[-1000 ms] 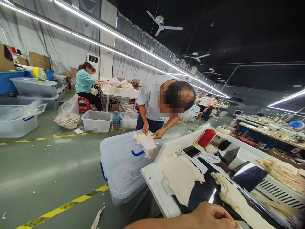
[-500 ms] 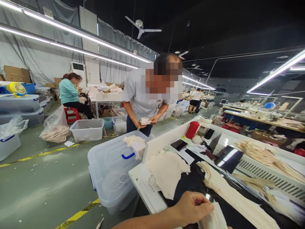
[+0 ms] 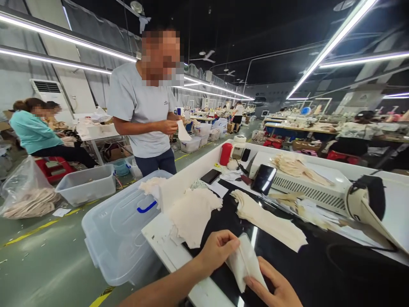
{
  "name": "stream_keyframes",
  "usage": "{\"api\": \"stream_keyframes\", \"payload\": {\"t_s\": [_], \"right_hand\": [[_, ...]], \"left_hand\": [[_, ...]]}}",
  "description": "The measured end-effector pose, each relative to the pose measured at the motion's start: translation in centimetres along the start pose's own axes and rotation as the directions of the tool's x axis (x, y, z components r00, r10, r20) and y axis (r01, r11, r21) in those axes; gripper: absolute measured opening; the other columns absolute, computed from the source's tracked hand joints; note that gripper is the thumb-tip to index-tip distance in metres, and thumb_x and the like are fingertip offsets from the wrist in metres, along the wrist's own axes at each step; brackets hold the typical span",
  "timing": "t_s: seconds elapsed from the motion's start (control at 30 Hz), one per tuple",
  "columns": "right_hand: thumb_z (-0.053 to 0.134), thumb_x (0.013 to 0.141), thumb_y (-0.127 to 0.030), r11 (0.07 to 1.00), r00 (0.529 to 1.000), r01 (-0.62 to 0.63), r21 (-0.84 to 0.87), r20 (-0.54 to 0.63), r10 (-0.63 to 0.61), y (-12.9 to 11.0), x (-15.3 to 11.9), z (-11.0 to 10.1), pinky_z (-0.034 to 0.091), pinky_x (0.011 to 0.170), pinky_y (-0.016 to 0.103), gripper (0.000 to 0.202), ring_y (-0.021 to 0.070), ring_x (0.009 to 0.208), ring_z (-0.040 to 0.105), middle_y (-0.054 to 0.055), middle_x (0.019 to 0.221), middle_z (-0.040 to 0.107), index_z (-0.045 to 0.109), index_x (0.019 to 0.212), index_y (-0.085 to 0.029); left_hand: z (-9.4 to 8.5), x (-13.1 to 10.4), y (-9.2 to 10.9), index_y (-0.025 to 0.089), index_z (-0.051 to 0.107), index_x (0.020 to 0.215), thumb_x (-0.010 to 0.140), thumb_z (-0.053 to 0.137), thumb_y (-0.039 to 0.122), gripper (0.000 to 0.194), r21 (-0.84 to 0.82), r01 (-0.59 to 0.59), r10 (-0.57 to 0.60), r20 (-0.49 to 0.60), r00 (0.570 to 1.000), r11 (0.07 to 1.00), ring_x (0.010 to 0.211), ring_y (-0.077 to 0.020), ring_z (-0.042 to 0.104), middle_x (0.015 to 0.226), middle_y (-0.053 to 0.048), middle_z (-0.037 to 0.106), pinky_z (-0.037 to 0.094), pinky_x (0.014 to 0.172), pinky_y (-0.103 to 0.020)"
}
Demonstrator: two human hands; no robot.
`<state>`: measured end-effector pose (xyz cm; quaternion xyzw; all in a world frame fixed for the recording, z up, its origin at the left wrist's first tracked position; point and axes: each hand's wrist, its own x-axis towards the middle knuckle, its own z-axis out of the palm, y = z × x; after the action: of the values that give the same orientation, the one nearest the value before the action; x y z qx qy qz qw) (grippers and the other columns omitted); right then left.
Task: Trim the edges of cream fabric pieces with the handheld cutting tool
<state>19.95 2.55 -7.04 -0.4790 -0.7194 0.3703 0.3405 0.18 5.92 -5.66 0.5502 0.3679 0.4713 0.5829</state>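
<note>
Head view: both hands hold one folded fabric piece above the black tabletop

The off-white folded fabric piece point(image 3: 249, 258) is at the near edge of the work table, raised over the black tabletop point(image 3: 332, 277). The left hand point(image 3: 214, 252) pinches its left edge close to the far end, thumb and forefinger brought together. The right hand point(image 3: 277, 285) grips the near part from the right, with the cloth between its fingers; the gap is narrow.

I judge that the step in hand is handling or arranging this one piece. A next move would call for a steady pinch at both places, so that the layers do not slip. How many layers there are, I cannot tell.

The long axis runs from the far end, slightly left, toward the person and a little to the right. The narrow end points away, and a lengthwise line, perhaps a fold or seam, follows this axis. It lies roughly parallel to the stack of long cream panels point(image 3: 268, 219) beyond, which also slants from far left to near right.
</note>
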Motion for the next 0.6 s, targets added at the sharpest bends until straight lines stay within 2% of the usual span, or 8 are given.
{"api": "stream_keyframes", "payload": {"t_s": [0.3,0.6], "right_hand": [[0.067,0.088,-0.055,0.998,0.999,-0.049,0.043,-0.001,0.049,-1.0,-0.5,0.7,0.047,0.077,0.029,0.033,0.0204,0.082,0.063,0.002,0.088,0.066,0.072,0.081,-0.023],[0.061,0.088,-0.068,0.998,0.998,-0.042,0.055,0.041,0.04,-0.6,-0.7,1.2,0.042,0.071,0.028,0.049,0.018,0.076,0.056,0.001,0.084,0.06,0.062,0.075,-0.021]], "left_hand": [[-0.7,-0.2,0.0,0.015,0.058,0.075,0.085,0.066,0.061,0.048,0.071,0.003,-0.003,-0.004,1.0,0.997,0.068,-0.0119,0.04,0.071,0.002,0.049,0.033,0.066,-0.025],[-1.1,-0.2,0.3,0.016,0.053,0.077,0.089,0.061,0.062,0.048,0.095,0.006,-0.004,-0.022,1.0,0.995,0.068,-0.011,0.036,0.071,0.004,0.042,0.03,0.063,-0.024]]}}
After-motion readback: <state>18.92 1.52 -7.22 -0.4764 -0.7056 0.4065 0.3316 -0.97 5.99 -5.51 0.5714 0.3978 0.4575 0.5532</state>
